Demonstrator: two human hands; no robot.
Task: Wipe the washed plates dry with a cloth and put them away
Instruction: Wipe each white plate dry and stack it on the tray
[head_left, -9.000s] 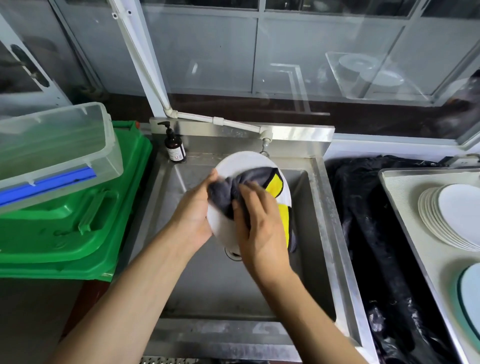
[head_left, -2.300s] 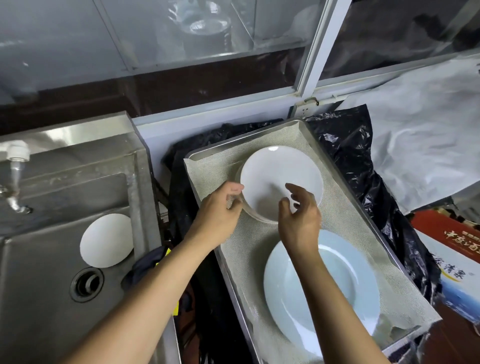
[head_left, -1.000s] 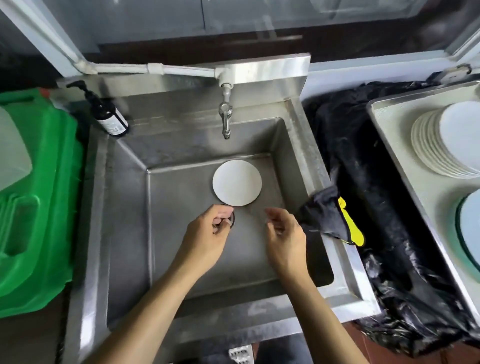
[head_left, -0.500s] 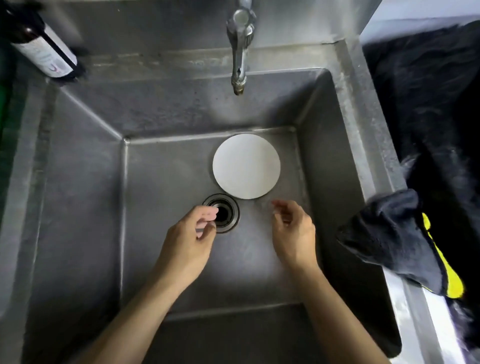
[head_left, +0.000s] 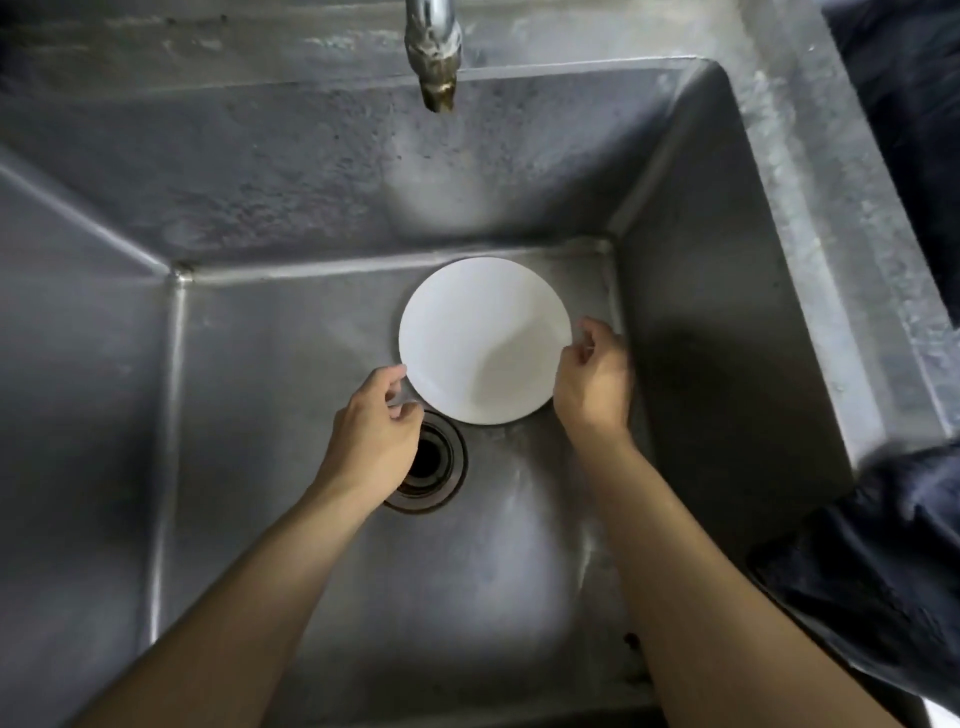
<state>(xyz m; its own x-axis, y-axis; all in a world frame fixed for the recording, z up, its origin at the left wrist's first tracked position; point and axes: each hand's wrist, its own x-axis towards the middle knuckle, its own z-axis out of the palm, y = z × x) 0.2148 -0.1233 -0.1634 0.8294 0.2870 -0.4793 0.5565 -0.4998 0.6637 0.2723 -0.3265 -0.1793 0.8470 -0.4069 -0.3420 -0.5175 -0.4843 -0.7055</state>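
A small white plate lies on the bottom of the steel sink, near the back right corner. My right hand is at the plate's right rim, thumb and fingertips curled onto the edge. My left hand is at the lower left rim with loosely curled fingers whose tips just reach the edge. The dark cloth hangs over the sink's right edge, away from both hands.
The tap spout hangs over the back wall above the plate. The drain lies just below the plate, partly under my left wrist. Black plastic sheeting covers the counter at the far right.
Both hands have reached forward from beside the drain to the plate's two sides. The view has come closer to the sink. The plate lies where it was.
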